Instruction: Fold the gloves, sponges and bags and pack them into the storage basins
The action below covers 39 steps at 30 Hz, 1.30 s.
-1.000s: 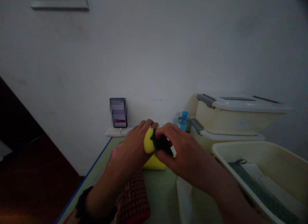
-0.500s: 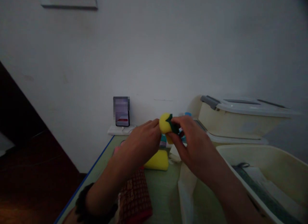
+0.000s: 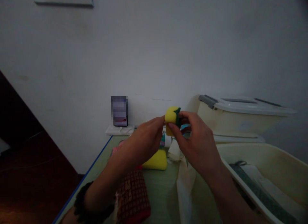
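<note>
A yellow sponge with a dark green, jagged-edged layer, apparently a scouring pad, is held up above the table, bent into a rounded shape. My right hand pinches it from the right, thumb in front and fingers on the green side. From the left, my left hand grips its edge; those fingertips are mostly hidden. Below the hands lies a flat yellow block, partly covered by my left wrist. A dark red patterned cloth or packet rests under my left forearm.
A phone stands on a white base against the wall. To the right are an open cream bin holding a green-and-white item and lidded boxes. A white strip lies on the green table.
Both hands have moved up and to the right with the sponge. It has turned, showing more of its yellow face, and the yellow block below has come further into view.
</note>
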Tool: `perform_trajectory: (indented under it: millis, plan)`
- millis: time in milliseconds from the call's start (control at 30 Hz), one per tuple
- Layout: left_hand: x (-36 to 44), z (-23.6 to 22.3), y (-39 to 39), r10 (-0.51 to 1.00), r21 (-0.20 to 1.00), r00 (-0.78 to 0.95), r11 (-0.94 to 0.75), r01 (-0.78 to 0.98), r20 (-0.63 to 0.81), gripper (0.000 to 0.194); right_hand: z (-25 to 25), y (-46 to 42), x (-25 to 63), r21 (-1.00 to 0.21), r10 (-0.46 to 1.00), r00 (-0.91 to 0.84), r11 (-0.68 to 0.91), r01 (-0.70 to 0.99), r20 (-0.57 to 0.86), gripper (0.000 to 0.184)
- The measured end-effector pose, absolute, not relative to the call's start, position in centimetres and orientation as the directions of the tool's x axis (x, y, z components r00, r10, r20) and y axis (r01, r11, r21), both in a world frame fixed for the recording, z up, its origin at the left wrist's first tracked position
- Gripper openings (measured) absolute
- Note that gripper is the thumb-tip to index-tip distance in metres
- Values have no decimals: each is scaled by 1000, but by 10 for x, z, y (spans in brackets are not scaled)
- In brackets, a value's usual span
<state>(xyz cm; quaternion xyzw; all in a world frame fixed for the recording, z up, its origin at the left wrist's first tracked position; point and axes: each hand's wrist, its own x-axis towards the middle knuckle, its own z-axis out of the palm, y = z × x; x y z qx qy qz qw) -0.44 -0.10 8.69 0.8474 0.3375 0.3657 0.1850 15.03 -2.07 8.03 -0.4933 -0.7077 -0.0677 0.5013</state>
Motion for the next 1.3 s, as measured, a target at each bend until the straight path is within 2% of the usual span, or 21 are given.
perform_trajectory:
  millis: [67, 100, 167, 267, 400, 500, 667, 733, 867, 933, 1100, 1167, 1300]
  plan:
    - [-2, 90, -1, 743, 832, 474, -554, 38, 473, 30, 81, -21, 150, -401, 601, 13, 517, 756, 799, 27]
    - [0, 92, -1, 761, 897, 479, -408, -169, 437, 36, 82, -22, 149, -393, 585, 14, 526, 754, 811, 28]
    - [3, 96, -2, 779, 885, 519, -95, -456, 351, 49, 83, -24, 146, -361, 563, -9, 543, 758, 827, 29]
    - [5, 99, -3, 797, 771, 550, 180, -611, 250, 62, 84, -27, 141, -314, 575, -115, 590, 744, 810, 29]
    - [3, 98, -3, 848, 671, 515, 312, -673, 122, 64, 83, -29, 136, -281, 590, -238, 652, 705, 772, 27]
    - [4, 99, -6, 831, 656, 535, 320, -683, 151, 64, 84, -27, 140, -311, 586, -147, 607, 731, 797, 27]
    - [9, 101, -10, 785, 684, 595, 338, -646, 174, 57, 86, -23, 150, -359, 574, 25, 476, 803, 818, 27]
    - [8, 101, -9, 789, 686, 592, 339, -643, 165, 59, 86, -25, 149, -360, 586, -2, 500, 787, 810, 27]
    - [2, 101, -7, 814, 686, 563, 329, -649, 142, 66, 88, -31, 142, -338, 637, -200, 618, 710, 745, 26]
    - [2, 100, -7, 816, 714, 557, 298, -634, 154, 65, 88, -30, 143, -347, 639, -165, 595, 725, 751, 26]
    - [9, 99, -10, 787, 785, 587, 238, -572, 189, 66, 86, -21, 153, -420, 582, 91, 461, 781, 808, 25]
    - [9, 99, -10, 789, 786, 586, 238, -571, 187, 66, 84, -20, 153, -425, 586, 94, 458, 780, 805, 25]
    - [5, 97, -6, 803, 782, 571, 241, -575, 172, 64, 83, -24, 143, -412, 635, -8, 512, 754, 773, 26]
